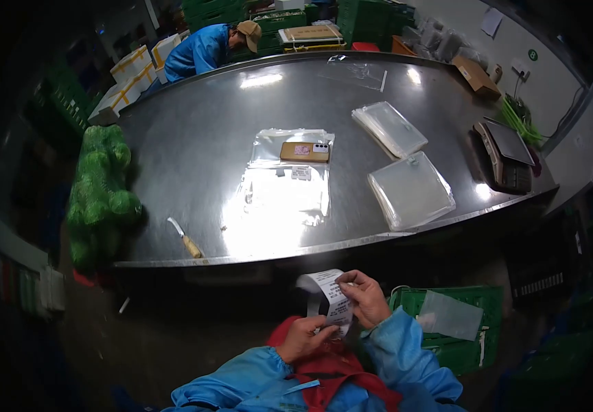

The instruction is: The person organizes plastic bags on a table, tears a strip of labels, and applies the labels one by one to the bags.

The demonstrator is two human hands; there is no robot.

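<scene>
Between my two hands, in front of my body and below the table edge, is a curling strip of printed labels [327, 280]. My left hand [303, 338] is closed on the strip's lower part. With thumb and fingers pinched, my right hand [365, 299] grips its right edge. On the metal table [193, 151] ahead, a phone [296, 152] lies on clear plastic bags [262, 141], with a small printed label [301, 173] just below it. Two stacks of clear bags [413, 189] lie to the right of these.
A knife with a wooden handle [191, 247] lies near the table's front edge. Green netted produce [101, 185] is at the left, a weighing scale [506, 158] at the right. A green crate [492, 302] stands low right. Across the table a person in blue [204, 51] bends down.
</scene>
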